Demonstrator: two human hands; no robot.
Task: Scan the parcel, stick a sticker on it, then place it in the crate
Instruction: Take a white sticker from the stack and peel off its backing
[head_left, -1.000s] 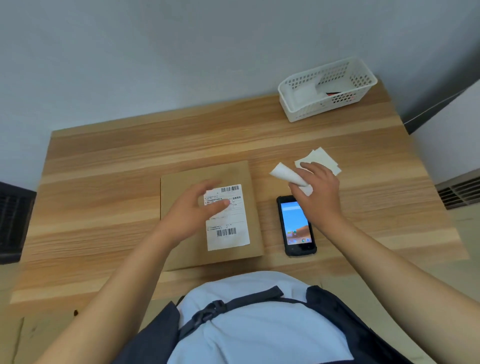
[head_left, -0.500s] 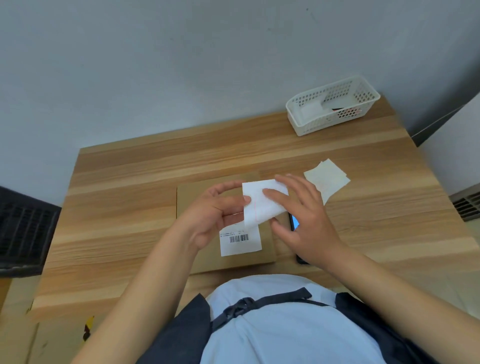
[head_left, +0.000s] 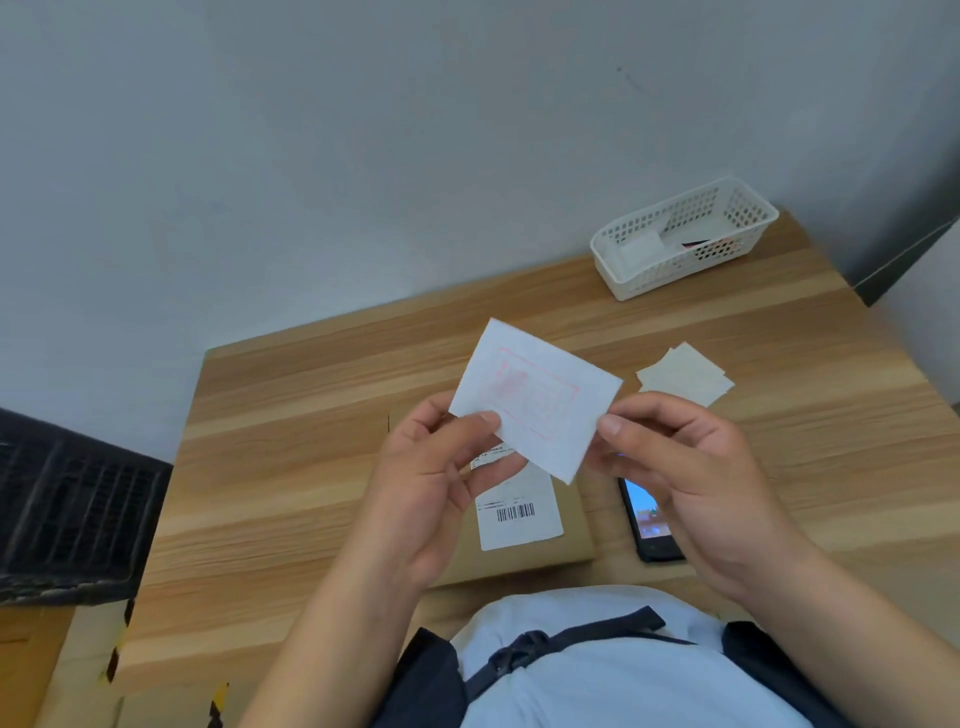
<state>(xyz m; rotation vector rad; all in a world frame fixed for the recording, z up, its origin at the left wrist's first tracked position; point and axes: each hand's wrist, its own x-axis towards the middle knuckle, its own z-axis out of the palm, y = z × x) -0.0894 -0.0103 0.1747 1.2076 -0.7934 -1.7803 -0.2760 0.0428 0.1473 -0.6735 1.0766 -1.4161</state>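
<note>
A white sticker sheet (head_left: 540, 400) with faint red print showing through is held up above the table. My left hand (head_left: 431, 483) pinches its lower left corner and my right hand (head_left: 691, 478) pinches its right edge. Below them lies the flat brown parcel (head_left: 574, 530) with a white barcode label (head_left: 519, 512), partly hidden by my left hand. A black phone (head_left: 647, 519) with its screen lit lies to the right of the parcel, half covered by my right hand. A dark crate (head_left: 67, 509) stands off the table's left side.
A small pile of white stickers (head_left: 685, 376) lies on the wooden table (head_left: 291, 467) at the right. A white perforated basket (head_left: 685, 241) with papers stands at the back right corner. A grey wall runs behind the table.
My right hand carried the sticker from the pile over the parcel. My left hand left the label and took the sticker's corner; both hands raised it.
</note>
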